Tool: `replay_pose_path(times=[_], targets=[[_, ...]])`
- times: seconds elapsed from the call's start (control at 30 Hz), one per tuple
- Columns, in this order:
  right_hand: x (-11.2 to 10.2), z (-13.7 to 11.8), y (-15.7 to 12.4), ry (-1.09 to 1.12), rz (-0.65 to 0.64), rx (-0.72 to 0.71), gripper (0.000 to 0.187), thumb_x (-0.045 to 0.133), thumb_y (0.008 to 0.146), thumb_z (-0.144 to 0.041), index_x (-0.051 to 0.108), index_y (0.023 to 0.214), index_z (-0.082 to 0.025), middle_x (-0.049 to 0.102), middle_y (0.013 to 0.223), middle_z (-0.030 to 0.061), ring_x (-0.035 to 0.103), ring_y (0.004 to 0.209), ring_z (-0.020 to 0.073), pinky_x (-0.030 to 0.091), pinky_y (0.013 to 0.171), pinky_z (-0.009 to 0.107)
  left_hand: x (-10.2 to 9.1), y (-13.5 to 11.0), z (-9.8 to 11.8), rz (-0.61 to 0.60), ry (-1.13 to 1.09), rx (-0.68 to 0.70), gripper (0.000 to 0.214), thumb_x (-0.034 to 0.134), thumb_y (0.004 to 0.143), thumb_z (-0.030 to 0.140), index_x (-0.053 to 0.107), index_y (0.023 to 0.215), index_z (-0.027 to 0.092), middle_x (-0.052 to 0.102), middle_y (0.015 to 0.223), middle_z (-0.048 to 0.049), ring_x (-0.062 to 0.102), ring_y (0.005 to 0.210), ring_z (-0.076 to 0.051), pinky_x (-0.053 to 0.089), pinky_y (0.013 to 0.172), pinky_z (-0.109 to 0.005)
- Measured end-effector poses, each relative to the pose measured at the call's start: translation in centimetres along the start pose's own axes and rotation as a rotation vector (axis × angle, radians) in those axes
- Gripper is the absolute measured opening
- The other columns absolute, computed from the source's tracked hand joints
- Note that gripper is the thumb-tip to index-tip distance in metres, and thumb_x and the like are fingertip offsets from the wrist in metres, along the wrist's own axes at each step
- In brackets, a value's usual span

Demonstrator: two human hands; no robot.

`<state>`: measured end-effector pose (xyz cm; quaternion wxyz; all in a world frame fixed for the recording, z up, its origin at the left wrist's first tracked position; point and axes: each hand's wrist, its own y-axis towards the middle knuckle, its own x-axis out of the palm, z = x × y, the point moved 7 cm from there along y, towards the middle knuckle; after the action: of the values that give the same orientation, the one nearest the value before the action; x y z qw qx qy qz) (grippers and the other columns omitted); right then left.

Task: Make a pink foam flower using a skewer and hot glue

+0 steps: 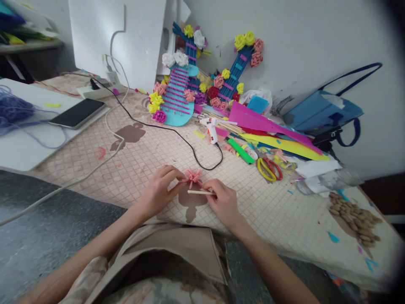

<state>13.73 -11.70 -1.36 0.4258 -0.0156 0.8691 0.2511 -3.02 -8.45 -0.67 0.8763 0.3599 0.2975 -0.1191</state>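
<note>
A pink paper flower (192, 177) is held between my two hands, just above the front of the table. My left hand (163, 185) pinches its left side between thumb and fingertips. On the other side, my right hand (223, 200) is closed with a thin pale wooden stick (200, 192) in its fingers, pointing left below the flower. The right fingertips also touch the flower's right edge. Beyond the hands lies a white glue gun (211, 128) with a black cord.
Scissors (267, 169), a green cutter (239, 150) and coloured paper sheets (268, 128) lie at right. Flower-decorated blue cutouts (177, 95) lean at the back. Peanuts (354, 217) are far right; a phone (78, 113) and purple yarn (15, 105) are left. Cords cross the cloth.
</note>
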Motion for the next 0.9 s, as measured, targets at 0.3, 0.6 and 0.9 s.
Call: replay_pose_path(times=[0.3,0.6,0.9], targets=[[-0.3,-0.2,0.6,0.177,-0.062,0.097,0.011,0.06,0.086,-0.025,0.057,0.076,-0.02,0.062,0.086,0.0031,0.059,0.08,0.0156,0.043,0.068,0.026,0.1,0.2,0.9,-0.019,-0.062,-0.008,0.004,0.059,0.087,0.014,0.062,0.088,0.015,0.061,0.084,-0.0031,0.056,0.082,-0.016,0.045,0.075,-0.029],[-1.5,-1.1,1.7,0.467,-0.134,0.15,0.015,0.05,0.093,-0.024,0.065,0.09,-0.021,0.061,0.091,0.003,0.057,0.091,0.0165,0.044,0.08,0.029,1.4,0.9,2.7,-0.027,-0.169,0.015,0.014,0.059,0.089,0.022,0.065,0.1,0.016,0.065,0.092,-0.0065,0.058,0.088,-0.017,0.047,0.077,-0.03],[-1.8,-1.3,1.5,0.529,-0.04,0.224,0.015,0.053,0.091,-0.027,0.067,0.087,-0.022,0.059,0.096,0.0039,0.055,0.083,0.0153,0.042,0.072,0.029,2.0,1.9,4.1,-0.124,0.116,0.053,0.025,0.042,0.097,0.025,0.056,0.078,0.015,0.057,0.078,-0.0044,0.048,0.075,-0.017,0.039,0.07,-0.032]])
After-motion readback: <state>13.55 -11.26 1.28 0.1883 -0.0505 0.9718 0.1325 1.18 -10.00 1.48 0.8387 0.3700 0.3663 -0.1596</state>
